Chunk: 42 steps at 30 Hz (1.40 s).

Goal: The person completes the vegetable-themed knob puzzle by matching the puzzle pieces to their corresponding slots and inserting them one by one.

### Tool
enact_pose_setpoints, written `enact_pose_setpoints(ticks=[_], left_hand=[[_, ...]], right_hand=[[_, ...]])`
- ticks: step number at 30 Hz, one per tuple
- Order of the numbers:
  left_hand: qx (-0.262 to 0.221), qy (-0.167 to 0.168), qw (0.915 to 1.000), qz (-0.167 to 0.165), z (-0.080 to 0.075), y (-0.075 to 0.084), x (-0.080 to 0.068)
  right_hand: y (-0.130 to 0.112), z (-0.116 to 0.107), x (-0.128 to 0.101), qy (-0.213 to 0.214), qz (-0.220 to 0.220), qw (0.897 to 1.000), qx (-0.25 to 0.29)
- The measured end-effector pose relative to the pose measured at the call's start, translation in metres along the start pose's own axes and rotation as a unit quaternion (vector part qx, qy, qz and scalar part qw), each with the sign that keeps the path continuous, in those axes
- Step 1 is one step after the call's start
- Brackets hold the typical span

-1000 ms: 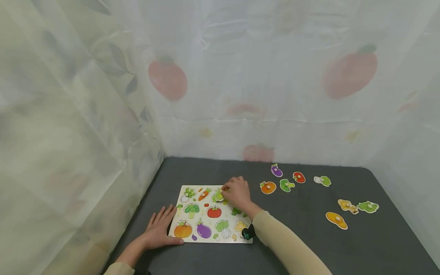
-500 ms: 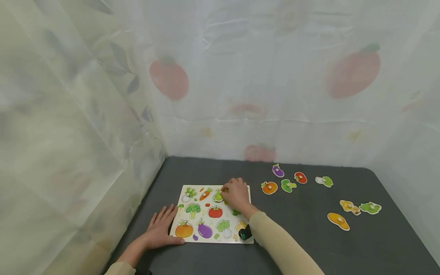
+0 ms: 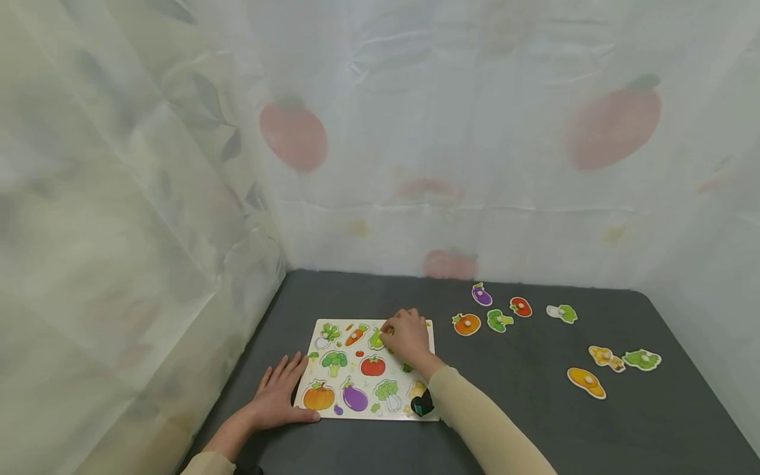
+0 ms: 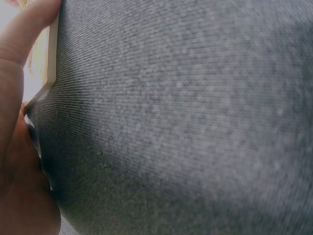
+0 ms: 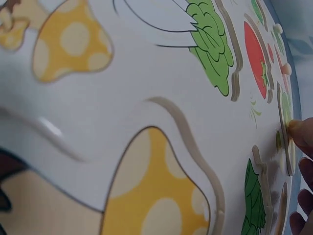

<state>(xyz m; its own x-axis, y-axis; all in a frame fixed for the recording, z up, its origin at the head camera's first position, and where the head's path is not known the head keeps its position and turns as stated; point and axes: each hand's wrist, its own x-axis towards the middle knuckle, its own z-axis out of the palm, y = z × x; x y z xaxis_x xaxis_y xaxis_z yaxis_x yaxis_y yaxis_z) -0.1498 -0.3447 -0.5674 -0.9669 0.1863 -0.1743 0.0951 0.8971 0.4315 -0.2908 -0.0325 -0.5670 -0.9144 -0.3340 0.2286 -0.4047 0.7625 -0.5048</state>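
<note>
My right hand (image 3: 406,338) pinches a green piece (image 3: 377,340) into the board (image 3: 367,404), left hand (image 3: 279,394) flat steadying; next, press it flush.

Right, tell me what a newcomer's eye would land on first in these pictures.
First the bright vegetable puzzle board at the near left of the dark table, with the right hand pinching a green piece in its top row. The left hand lies flat on the table, thumb against the board's left edge. Then the loose vegetable pieces scattered to the right of the board, and the pale curtain printed with big red tomatoes behind.
</note>
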Motion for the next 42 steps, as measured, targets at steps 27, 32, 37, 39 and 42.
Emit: enact_pose_setpoints(ticks=[27,32,37,39,42], left_hand=[[0.008,-0.001,1.0000,-0.005,0.0007,0.0004,0.0006],[0.007,-0.003,1.0000,-0.006,-0.0001,0.0032,-0.0011],[0.010,-0.003,0.9999,-0.008,-0.0006,0.0044,-0.0016],[0.010,0.000,0.9999,-0.008,-0.0007,0.0045,-0.0014],[0.010,0.002,0.9999,-0.009,-0.0009,0.0045,-0.0011]], right_hand=[[0.0023,0.0047,-0.0012,0.011,-0.003,1.000,-0.018],[0.0023,0.0053,-0.0010,0.009,0.001,1.000,-0.016],[0.0017,0.0056,-0.0006,0.003,0.006,1.000,-0.020],[0.0013,0.0054,-0.0007,0.001,0.007,1.000,-0.020],[0.0005,0.0047,-0.0012,0.002,0.006,1.000,-0.018]])
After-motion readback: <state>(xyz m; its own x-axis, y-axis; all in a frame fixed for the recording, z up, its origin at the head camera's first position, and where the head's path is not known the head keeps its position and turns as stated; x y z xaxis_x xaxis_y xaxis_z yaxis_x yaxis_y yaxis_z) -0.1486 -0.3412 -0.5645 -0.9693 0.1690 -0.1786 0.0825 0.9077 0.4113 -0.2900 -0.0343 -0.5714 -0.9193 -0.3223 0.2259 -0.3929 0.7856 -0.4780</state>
